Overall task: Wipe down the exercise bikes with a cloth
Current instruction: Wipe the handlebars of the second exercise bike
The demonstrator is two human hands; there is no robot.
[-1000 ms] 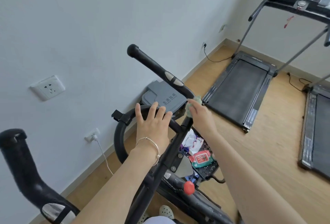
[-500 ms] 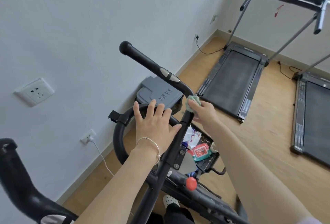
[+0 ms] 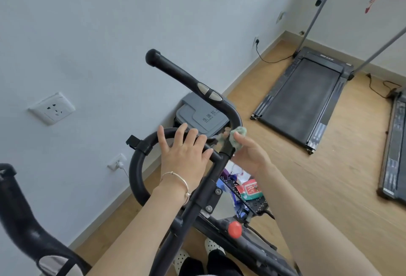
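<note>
A black exercise bike's handlebar (image 3: pixel 175 71) rises up and to the left, with silver pulse sensors partway along it. My left hand (image 3: pixel 184 154) rests flat with spread fingers on the curved bar where it joins the stem (image 3: pixel 197 201). My right hand (image 3: pixel 250 154) pinches a small green cloth (image 3: pixel 238 136) against the right side of that joint, below the handlebar's bend. A red knob (image 3: pixel 234 229) sits lower on the frame.
A grey lidded bin (image 3: pixel 197 115) stands by the white wall behind the bike. A perforated tray (image 3: pixel 254 203) holds a wipes pack and wrappers. Two treadmills (image 3: pixel 303 97) lie on the wooden floor to the right. Another bike's handle (image 3: pixel 19 214) is at lower left.
My right hand has slid the cloth slightly down the joint and turned palm-up. My left hand stays on the bar. The view has shifted a little.
</note>
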